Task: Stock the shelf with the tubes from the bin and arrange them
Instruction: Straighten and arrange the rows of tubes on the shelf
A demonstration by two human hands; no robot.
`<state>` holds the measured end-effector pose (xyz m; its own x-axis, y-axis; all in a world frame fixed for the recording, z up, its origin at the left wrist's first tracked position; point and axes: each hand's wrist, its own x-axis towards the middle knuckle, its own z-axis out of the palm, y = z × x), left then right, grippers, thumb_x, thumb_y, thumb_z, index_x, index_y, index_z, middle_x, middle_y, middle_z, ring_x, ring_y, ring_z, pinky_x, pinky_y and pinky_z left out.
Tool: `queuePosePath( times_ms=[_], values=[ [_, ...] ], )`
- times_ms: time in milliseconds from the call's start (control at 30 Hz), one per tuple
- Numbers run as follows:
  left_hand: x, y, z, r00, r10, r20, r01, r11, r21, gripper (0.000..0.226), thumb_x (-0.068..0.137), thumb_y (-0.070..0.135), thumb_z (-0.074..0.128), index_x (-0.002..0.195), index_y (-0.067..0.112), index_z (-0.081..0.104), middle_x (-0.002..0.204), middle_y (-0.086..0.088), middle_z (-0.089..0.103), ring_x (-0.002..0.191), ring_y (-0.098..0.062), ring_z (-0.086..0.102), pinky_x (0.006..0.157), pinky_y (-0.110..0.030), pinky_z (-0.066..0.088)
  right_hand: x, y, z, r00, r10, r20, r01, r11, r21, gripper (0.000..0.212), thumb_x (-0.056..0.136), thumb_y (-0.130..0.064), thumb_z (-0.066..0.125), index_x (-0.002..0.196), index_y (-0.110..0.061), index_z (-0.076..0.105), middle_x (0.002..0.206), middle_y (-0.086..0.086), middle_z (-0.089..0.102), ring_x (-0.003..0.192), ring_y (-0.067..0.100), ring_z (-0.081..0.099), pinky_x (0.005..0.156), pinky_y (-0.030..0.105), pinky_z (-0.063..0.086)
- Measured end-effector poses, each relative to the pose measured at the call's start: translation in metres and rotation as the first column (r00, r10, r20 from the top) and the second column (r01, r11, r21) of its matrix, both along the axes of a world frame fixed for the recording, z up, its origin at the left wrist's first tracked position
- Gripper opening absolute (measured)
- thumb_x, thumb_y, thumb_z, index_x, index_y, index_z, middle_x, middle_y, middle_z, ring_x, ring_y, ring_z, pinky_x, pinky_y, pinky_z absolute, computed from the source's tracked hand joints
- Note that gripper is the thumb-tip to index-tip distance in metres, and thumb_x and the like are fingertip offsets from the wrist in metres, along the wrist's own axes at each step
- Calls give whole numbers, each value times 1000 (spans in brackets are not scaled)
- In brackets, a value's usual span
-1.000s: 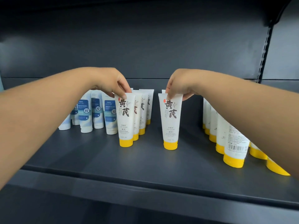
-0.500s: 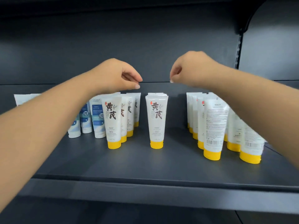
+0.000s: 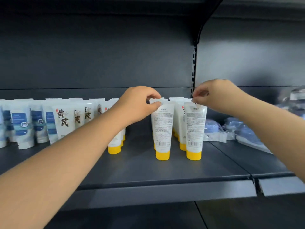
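Head view showed most of the stocking already done, as I judged it: rows of yellow-capped tubes stood cap-down along the middle of the shelf, their printed fronts facing out, with blue-labelled tubes ranked beside them toward the left edge. The bin was nowhere in view, so I could not tell how many tubes were left to bring over. What remained visible was arranging. Two front tubes near the shelf's right end stood with their backs, small print and barcodes, turned outward, unlike the rows to the left. My left hand pinched the crimped top of the left tube between thumb and forefinger, the other fingers curled above it. My right hand pinched the top edge of the right tube in the same narrow grip, wrist arched over it. Both tubes rested upright on their caps just back from the front edge, close side by side but apart, heading the rows behind them. Both forearms reached in from the front, the left one crossing in front of the middle rows. Blurred blue packets lay on the next shelf section to the right. I judged that turning these two to face forward was the step in hand.
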<state>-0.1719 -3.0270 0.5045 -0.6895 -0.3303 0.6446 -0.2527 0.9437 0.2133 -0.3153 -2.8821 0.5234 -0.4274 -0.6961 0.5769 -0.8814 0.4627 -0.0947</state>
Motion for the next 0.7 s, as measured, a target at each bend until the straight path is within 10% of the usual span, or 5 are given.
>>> queuePosePath(
  times_ms=[300,567,700],
  values=[
    [-38,22,-8,988,127,92,-119,989,-89,38,88,43,53,112,15,63,117,-3,58,105,-20,52,90,-34,43,-3,-12,-17,998,55,41,-58,993,98,42,91,-44,48,106,-7,63,104,7,64,93,23,55,78,31,45],
    [-25,15,-7,993,117,-13,-116,991,64,19,82,44,61,83,25,62,89,9,55,85,-8,48,61,-18,32,-12,-1,-15,969,120,216,-104,991,-84,24,87,-38,58,86,-14,61,82,-2,55,65,9,48,53,17,35],
    [-19,10,-7,996,88,-20,-85,990,114,5,84,30,64,83,25,61,95,10,57,94,-7,52,69,-19,35,-21,2,-14,968,118,220,-93,988,-122,19,88,-21,54,105,-18,62,108,-1,59,82,13,52,70,21,37]
  ],
)
